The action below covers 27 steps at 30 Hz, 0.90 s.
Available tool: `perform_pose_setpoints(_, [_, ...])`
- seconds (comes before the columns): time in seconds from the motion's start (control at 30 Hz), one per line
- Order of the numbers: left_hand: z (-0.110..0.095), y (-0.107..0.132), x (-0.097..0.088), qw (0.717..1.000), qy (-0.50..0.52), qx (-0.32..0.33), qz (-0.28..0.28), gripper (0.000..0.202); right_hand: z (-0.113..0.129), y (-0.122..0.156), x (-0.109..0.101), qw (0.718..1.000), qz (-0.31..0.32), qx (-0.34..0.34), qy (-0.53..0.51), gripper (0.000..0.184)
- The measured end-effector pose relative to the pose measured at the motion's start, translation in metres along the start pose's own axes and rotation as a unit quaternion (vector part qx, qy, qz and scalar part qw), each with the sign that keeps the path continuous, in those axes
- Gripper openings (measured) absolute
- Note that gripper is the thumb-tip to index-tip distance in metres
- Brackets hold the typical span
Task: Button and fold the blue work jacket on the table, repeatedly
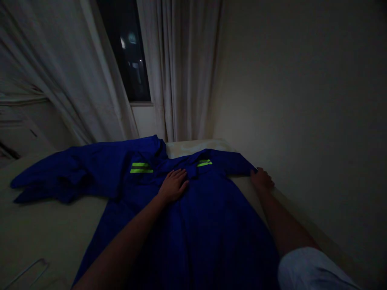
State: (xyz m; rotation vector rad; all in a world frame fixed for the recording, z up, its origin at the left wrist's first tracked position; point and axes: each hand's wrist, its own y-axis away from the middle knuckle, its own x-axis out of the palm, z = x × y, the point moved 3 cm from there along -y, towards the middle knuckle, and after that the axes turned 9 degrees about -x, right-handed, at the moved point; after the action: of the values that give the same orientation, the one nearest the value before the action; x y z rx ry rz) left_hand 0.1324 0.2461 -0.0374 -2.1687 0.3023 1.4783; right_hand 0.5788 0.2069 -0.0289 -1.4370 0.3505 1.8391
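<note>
A dark blue work jacket or coverall (211,217) lies spread on a bed, with yellow-green reflective strips on its chest. My left hand (174,185) rests flat on the upper front of the garment, fingers stretched out. At the right, my right hand (262,179) pinches the end of the garment's right-side sleeve (236,162) and holds it out toward the wall. The other sleeve (90,173) lies bunched and folded across the bed at the left. The lower part of the garment runs out of view at the bottom.
The pale bed (45,233) lies under the garment, with a wire clothes hanger (38,264) at its front left. Behind stand light curtains (187,72) and a dark window (133,60). A plain wall (302,100) closes off the right side.
</note>
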Motion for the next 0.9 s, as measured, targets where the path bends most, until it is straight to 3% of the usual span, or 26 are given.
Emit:
perform_pose_setpoints(0.13, [-0.001,0.0,-0.001,1.0,0.02,0.008,-0.016,0.052,0.005,-0.009,-0.005,0.999,0.011,0.015,-0.044,0.046])
perform_pose_setpoints(0.27, [-0.001,0.0,-0.002,0.999,0.027,0.001,-0.024,0.051,0.024,-0.011,-0.01,0.995,-0.03,0.043,-0.08,0.051])
perform_pose_setpoints(0.37, [-0.001,0.002,-0.003,0.999,0.026,-0.009,-0.022,0.05,0.027,-0.009,-0.006,0.995,-0.013,0.082,-0.057,0.069])
perform_pose_setpoints(0.47, [-0.002,0.003,-0.004,0.999,0.032,-0.012,-0.021,0.049,0.016,-0.012,0.002,0.996,0.038,0.086,-0.013,0.085])
perform_pose_setpoints(0.67, [-0.004,0.001,-0.006,0.999,0.047,-0.014,-0.02,0.05,-0.011,-0.032,0.004,0.994,0.088,0.056,-0.044,0.054])
perform_pose_setpoints(0.8, [-0.005,0.001,-0.008,0.998,0.053,-0.015,-0.02,0.049,-0.002,-0.036,-0.007,0.995,0.027,0.064,-0.07,0.046])
perform_pose_setpoints(0.87, [-0.005,0.002,-0.007,0.998,0.057,-0.013,-0.019,0.05,0.024,-0.03,-0.017,0.994,-0.057,0.034,-0.09,0.053])
perform_pose_setpoints(0.9, [-0.005,0.002,-0.007,0.998,0.064,-0.013,-0.019,0.051,0.043,-0.023,-0.022,0.988,-0.107,-0.013,-0.11,0.054])
